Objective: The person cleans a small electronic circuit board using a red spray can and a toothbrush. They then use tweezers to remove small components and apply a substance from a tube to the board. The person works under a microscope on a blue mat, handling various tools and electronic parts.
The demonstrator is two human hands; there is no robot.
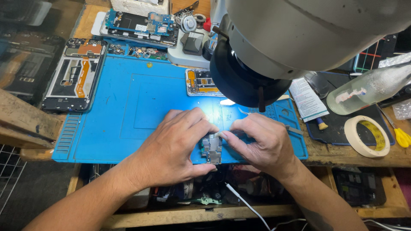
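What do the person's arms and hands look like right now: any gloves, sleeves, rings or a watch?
Both are bare. The left hand and right hand wear no gloves, and no rings show on the visible fingers. Both forearms are uncovered to the picture's edge, with no sleeve, watch or wristband in sight. A faint dark mark on the right forearm may be a tattoo; it is too dim to tell.

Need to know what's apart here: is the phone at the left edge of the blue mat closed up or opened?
Opened. The phone lies flat with its back cover off, showing orange flex strips and bare inner frame.
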